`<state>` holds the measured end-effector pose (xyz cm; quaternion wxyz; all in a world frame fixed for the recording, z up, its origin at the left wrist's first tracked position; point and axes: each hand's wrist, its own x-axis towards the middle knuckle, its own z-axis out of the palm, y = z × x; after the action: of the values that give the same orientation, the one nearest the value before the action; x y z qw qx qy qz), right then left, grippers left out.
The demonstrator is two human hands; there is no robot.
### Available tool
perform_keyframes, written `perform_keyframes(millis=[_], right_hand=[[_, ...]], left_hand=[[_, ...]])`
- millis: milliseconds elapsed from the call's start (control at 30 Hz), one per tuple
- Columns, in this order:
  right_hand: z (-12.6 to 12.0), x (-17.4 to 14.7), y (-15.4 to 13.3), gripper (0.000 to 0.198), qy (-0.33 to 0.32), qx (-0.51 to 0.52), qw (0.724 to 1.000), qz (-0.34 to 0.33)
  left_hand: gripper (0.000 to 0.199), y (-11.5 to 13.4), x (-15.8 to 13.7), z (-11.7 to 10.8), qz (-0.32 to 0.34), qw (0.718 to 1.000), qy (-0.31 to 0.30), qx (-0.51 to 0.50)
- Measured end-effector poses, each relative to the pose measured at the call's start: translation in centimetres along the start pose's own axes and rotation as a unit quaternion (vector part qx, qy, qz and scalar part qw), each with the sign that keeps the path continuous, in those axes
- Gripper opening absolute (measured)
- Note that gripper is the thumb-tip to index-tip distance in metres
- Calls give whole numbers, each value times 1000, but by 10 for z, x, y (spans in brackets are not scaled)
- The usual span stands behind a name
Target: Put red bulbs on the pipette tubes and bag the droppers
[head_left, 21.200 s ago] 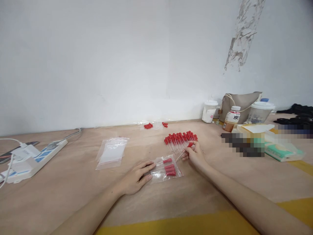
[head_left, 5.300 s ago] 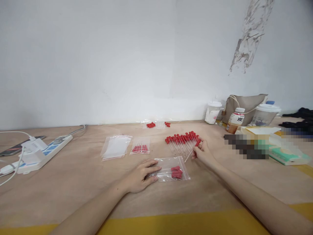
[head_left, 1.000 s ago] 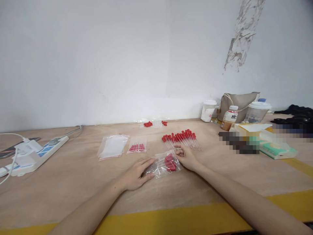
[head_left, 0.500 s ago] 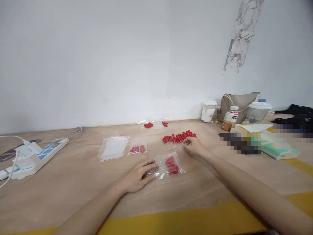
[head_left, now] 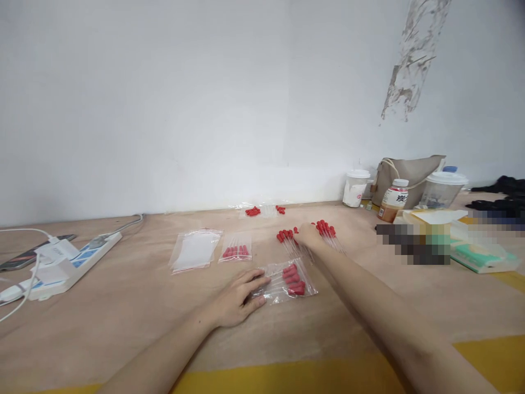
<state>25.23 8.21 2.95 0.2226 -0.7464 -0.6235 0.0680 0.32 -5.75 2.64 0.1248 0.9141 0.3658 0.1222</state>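
My left hand (head_left: 238, 300) lies on the table with its fingers apart, the tips resting on the left end of a clear zip bag (head_left: 273, 269). Inside that bag are several glass droppers with red rubber bulbs (head_left: 294, 278). My right hand (head_left: 308, 236) is in the middle of a spread row of loose red-bulbed droppers (head_left: 328, 229); its fingers are hidden, so whether they hold a dropper cannot be seen. Another bag of droppers (head_left: 235, 249) lies flat to the left, beside a stack of flat clear bags (head_left: 197, 249).
Against the wall lie more bagged red bulbs (head_left: 253, 211). At left is a power strip (head_left: 88, 262) with cables and a phone (head_left: 20, 260). On the right stand a white-lidded cup (head_left: 356, 189), a drink bottle (head_left: 394, 201), a grey bag (head_left: 410, 171) and a tissue pack (head_left: 484, 254).
My right hand has moved left and further in over the droppers, now covering the row's middle. My left hand stays on the bag. The whole view has shifted slightly.
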Motion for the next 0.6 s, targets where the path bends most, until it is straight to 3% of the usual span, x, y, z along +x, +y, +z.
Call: perform_keyframes(millis=[433,600], right_hand=[[-32,-9,11,26,-5,-16,1000,-20],[-30,-15,20,24,-2,-22,999,-27]], left_hand=[[38,2,0,-2,15,1000,1,5],[38,0,0,1,8,1000,0,-5]])
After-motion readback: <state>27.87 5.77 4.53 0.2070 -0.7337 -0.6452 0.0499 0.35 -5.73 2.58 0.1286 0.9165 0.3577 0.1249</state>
